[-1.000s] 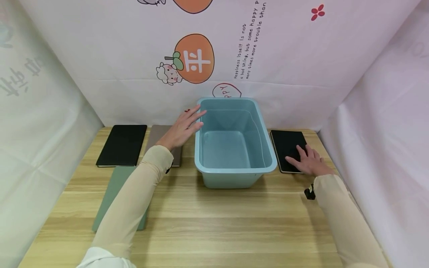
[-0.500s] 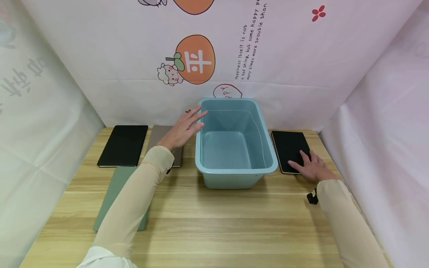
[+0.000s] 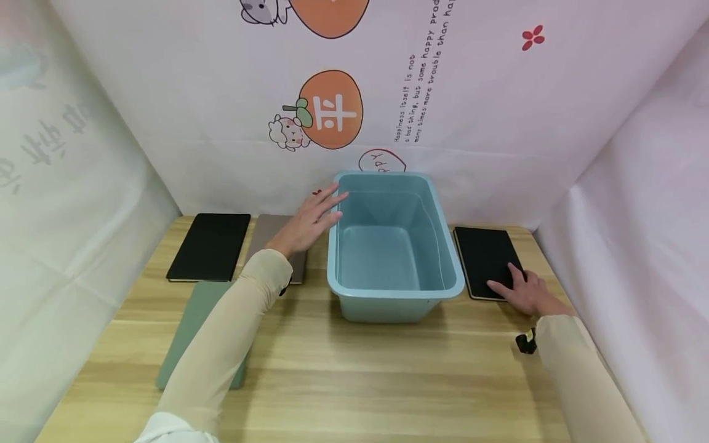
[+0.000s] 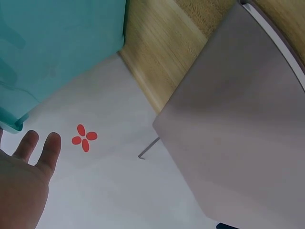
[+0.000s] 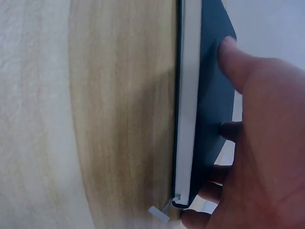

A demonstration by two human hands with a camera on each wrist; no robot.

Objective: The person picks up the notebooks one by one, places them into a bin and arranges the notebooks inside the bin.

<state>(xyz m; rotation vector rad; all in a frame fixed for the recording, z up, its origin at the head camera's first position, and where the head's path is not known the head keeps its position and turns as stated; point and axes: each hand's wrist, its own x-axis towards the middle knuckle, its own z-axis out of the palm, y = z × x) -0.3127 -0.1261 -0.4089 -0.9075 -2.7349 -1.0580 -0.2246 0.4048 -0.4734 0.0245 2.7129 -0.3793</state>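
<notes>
My left hand (image 3: 310, 224) is spread beside the left rim of a light blue plastic bin (image 3: 393, 294), fingertips at or just over the rim. Whether it touches the rim I cannot tell. Below that wrist lies a grey-brown notebook (image 3: 268, 229), partly hidden by the arm. My right hand (image 3: 526, 292) rests at the near right corner of a black notebook (image 3: 484, 258), which lies flat right of the bin. Thumb and forefinger touch its cover in the right wrist view, while the other fingers bend by its edge. A ribbon bookmark (image 5: 159, 213) sticks out at the corner.
Another black notebook (image 3: 210, 246) lies at the far left of the wooden table (image 3: 388, 381). A green notebook (image 3: 191, 326) lies nearer, partly under the left forearm. White printed cloth (image 3: 471, 104) hangs behind the bin and on both sides.
My right hand has drawn back toward the near right corner of the black notebook, its fingers closer together. The left hand stays by the bin. The head view has shifted slightly.
</notes>
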